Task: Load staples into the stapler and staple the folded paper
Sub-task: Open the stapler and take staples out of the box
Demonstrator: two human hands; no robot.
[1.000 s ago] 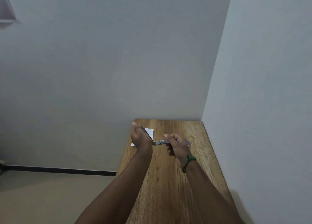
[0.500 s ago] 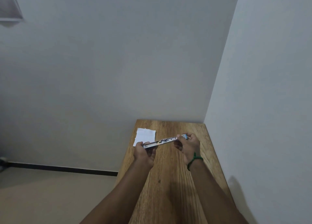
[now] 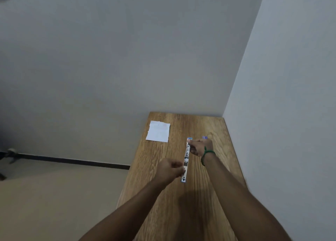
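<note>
A narrow wood-grain tabletop (image 3: 200, 195) set into the corner of two plain grey walls, seen from above over two bare forearms. The stapler (image 3: 186, 160), swung fully open into one long thin strip of pale metal with blue plastic at both ends, is held lengthwise just above the tabletop. The left hand (image 3: 170, 170) has its grip pinched together on the near end; the right hand (image 3: 201, 147), a green band at its wrist, has its grip closed on the far end. The folded paper (image 3: 158, 131), white and lying flat, sits well apart from both grips, beyond and to the left of the left hand near the tabletop's edge. A small blue-violet object (image 3: 205, 137), possibly the staple box, shows just beyond the right grip; it is too small to identify.

Risks, as judged: no staple strip is discernible in the channel, so loading may yet be incomplete. Held only at its ends, the opened stapler could twist or snap shut on a fingertip. A tilted channel would let loose staples slide out. The paper, close to the edge, could be brushed off.
</note>
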